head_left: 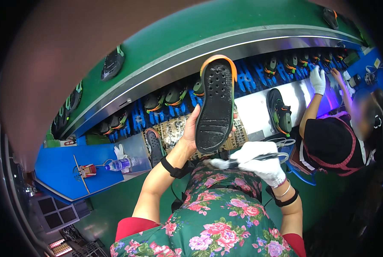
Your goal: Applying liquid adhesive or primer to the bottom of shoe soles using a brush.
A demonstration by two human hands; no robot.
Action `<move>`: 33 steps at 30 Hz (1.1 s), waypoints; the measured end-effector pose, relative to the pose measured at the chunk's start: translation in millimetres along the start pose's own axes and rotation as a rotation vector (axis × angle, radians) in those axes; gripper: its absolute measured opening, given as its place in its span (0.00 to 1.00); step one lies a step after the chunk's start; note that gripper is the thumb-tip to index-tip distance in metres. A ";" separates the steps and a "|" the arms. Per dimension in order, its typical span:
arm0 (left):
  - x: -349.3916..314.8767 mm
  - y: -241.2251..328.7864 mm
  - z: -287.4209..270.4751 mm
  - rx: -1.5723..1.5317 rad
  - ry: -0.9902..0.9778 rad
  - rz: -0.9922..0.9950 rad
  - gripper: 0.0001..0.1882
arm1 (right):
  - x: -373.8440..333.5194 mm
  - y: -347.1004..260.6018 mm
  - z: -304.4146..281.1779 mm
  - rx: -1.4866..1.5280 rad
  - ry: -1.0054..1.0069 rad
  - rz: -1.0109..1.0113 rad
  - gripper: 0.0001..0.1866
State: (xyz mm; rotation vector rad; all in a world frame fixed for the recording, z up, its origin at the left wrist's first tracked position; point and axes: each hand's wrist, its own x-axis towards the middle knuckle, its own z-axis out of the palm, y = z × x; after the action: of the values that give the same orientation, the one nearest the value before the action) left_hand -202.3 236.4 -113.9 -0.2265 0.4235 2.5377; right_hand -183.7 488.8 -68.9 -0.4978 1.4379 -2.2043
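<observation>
Upright in front of me is a black shoe sole (216,109) with an orange rim round its top end. Small holes dot its upper part, and the lower part looks glossy and wet. My bare left hand (191,127) grips it by the edges, the thumb on the left side and fingertips showing on the right. Just below the sole, my white-gloved right hand (261,160) is closed round a thin-handled brush (219,163) with pale bristles. The bristles look apart from the sole. A clear tube curves behind the right hand.
Another sole (155,147) lies on the bench at left, near a plastic bottle (117,164) on a blue table (63,171). A black shoe (279,112) rests at right. Beyond are blue racks (245,79) of shoes and a green conveyor (165,32). A co-worker (331,143) works at right.
</observation>
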 end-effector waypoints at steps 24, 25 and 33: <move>-4.0 254.4 26.2 -0.319 0.001 0.528 0.36 | -28.7 68.0 2.6 0.264 0.434 0.184 0.14; -6.5 254.4 25.8 -0.309 -0.024 0.517 0.40 | -29.9 68.3 1.4 0.260 0.396 0.197 0.14; -0.9 149.3 61.9 -0.088 0.078 0.494 0.45 | -44.1 71.8 -15.0 0.336 0.430 0.228 0.11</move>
State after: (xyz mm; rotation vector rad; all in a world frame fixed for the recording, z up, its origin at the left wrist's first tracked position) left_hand -287.8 138.1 -18.2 -0.2827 0.4399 3.0437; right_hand -142.2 499.6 -143.0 0.2565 1.2008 -2.3820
